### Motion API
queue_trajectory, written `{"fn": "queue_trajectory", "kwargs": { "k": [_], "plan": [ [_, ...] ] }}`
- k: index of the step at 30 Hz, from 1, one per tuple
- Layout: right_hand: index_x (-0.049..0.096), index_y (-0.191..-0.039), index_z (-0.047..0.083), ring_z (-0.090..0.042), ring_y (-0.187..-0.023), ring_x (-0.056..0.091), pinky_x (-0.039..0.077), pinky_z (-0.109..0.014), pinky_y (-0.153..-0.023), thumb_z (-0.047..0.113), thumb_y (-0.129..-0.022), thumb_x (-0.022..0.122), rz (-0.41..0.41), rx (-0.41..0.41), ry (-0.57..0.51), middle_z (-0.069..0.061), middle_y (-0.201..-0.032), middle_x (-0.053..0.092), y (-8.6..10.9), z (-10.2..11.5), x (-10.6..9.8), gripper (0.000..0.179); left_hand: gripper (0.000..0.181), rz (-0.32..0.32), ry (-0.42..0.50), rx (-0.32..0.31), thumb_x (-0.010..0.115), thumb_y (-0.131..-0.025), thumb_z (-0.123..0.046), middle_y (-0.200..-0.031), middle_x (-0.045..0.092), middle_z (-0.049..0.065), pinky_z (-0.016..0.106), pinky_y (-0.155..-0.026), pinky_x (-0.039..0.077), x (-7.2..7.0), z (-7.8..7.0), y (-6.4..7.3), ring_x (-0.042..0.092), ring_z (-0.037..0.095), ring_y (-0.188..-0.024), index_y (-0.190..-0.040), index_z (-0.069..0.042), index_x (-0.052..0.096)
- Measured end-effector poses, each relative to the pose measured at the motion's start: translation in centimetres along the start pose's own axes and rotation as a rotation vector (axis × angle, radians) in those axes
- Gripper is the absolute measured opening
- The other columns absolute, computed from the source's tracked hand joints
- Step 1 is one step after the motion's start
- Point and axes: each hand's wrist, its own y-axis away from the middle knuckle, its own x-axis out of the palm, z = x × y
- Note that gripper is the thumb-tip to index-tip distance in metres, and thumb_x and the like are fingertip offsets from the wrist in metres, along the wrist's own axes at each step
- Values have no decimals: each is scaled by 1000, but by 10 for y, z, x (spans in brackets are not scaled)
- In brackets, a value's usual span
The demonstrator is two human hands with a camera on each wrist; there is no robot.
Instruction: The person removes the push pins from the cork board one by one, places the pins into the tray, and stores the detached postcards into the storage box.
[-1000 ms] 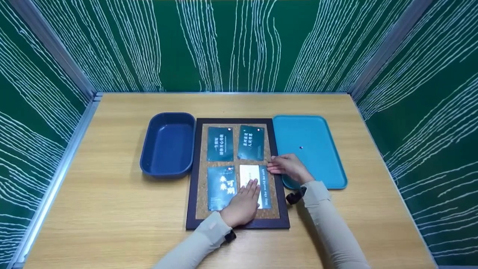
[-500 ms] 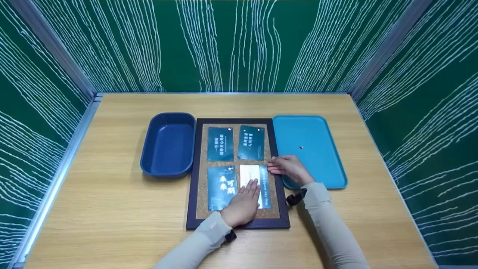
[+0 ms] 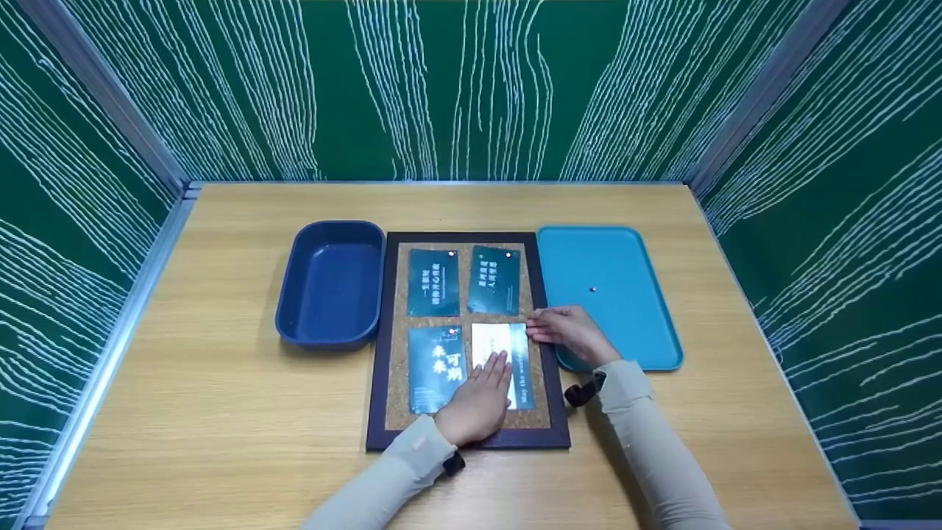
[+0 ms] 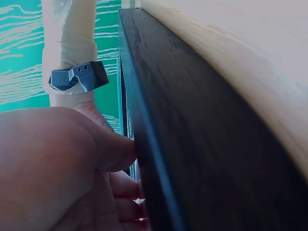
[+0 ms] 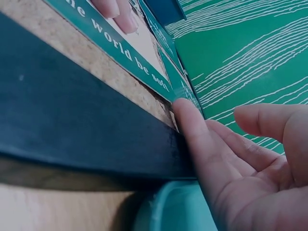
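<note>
In the head view my left hand (image 3: 475, 401) lies with straight fingers on the white-and-teal card (image 3: 524, 368) at the board's lower right. The left wrist view shows this hand (image 4: 43, 163) close up beside the dark frame edge. My right hand (image 3: 570, 331) reaches over the board's right edge, its fingertips touching that card's upper right corner. In the right wrist view, the right hand's thumb stands apart from the other fingers (image 5: 195, 127), and I see nothing held between them. A framed corkboard (image 3: 434, 322) bears three more teal cards, each with a small pin.
A deep dark blue bin (image 3: 331, 294) stands left of the board. Against the right side lies a turquoise tray (image 3: 625, 258) with one small pin (image 3: 592, 289) on it. Green walls with white lines close off the wooden table (image 3: 199, 412) on three sides.
Both hands stay almost in place. Glare on the card beneath my left hand has spread downward over its printed lettering.
</note>
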Motion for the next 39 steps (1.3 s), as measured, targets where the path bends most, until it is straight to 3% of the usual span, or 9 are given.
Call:
{"fn": "queue_trajectory", "kwargs": {
  "k": [11,18,29,39],
  "plan": [
    [57,-126,-7,-14,-90,70,57,-25,-83,17,-99,52,-4,-74,54,-11,-105,70,3,-1,1,36,55,-7,-13,19,36,-104,-26,-160,14,18,40,-120,23,0,1,0,12,29,-149,-151,1,24],
    [54,-128,-7,-13,-89,70,58,-28,-83,19,-98,55,-24,-63,52,-12,-108,68,6,-2,6,39,56,-5,5,8,37,-104,-27,-161,12,17,39,-120,22,1,0,0,11,28,-150,-151,-1,24],
    [52,-130,-9,-15,-96,67,57,-29,-86,13,-96,58,-47,-102,88,-26,-126,57,10,-10,16,41,56,-14,-14,8,37,-104,-27,-160,13,17,39,-120,23,0,0,1,13,28,-149,-151,0,25],
    [57,-124,-11,-15,-86,70,59,-28,-77,10,-95,58,-59,-120,152,-27,-117,63,14,-11,22,36,56,-16,-37,1,38,-103,-28,-160,15,17,38,-120,24,0,-1,0,14,27,-149,-151,0,26]
  ]
}}
